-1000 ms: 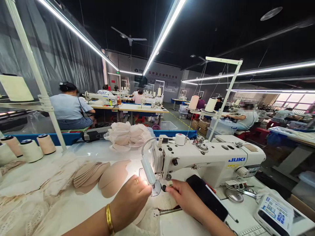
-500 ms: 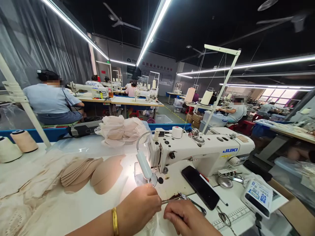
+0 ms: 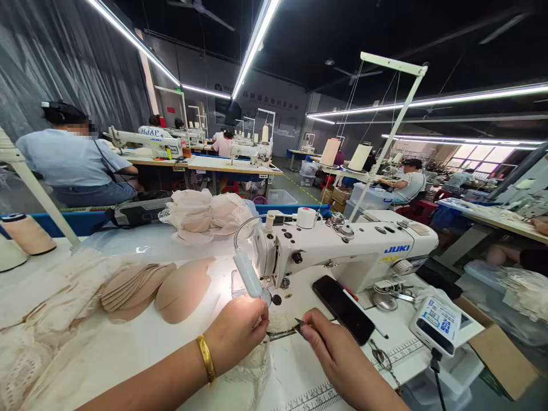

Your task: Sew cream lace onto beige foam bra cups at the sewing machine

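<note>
Black phone's (image 3: 342, 308) edge flanks right fingers (image 3: 317, 343) gripping snips (image 3: 300, 323), perhaps — room leftward.

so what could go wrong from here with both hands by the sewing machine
The dark pointed tool in the right hand might nick the left hand, since its tip points that way. The black phone lies close beside the right hand, so a sideways move could knock it.

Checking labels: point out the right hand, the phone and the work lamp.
Right hand (image 3: 334, 347): head view, middle of the hand.
Phone (image 3: 343, 310): head view, middle of its dark screen.
Work lamp (image 3: 248, 275): head view, side of its pale housing.
</note>
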`<action>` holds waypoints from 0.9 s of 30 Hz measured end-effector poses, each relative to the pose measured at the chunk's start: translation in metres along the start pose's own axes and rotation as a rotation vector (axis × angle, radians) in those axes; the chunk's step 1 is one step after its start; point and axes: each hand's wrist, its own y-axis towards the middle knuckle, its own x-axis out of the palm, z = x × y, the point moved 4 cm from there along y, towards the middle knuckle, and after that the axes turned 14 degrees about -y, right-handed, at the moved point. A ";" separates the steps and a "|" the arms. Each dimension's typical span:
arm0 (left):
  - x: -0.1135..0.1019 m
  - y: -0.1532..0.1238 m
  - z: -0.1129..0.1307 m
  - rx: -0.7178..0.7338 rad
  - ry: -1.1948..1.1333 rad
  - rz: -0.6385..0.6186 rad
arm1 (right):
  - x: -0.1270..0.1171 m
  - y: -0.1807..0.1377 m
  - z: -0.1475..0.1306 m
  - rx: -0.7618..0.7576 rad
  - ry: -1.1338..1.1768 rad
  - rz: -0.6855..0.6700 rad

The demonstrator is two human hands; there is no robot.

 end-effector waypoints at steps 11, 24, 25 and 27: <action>-0.009 0.005 -0.011 -0.123 -0.213 -0.008 | 0.040 0.036 -0.026 -0.070 -0.406 -0.048; -0.008 0.014 -0.048 -0.379 -0.283 0.162 | 0.053 0.083 -0.004 0.381 0.575 -0.113; -0.008 0.014 -0.048 -0.397 -0.283 0.159 | 0.059 0.086 -0.007 0.424 0.602 -0.101; -0.009 0.013 -0.046 -0.423 -0.283 0.147 | 0.066 0.090 -0.012 0.465 0.604 -0.064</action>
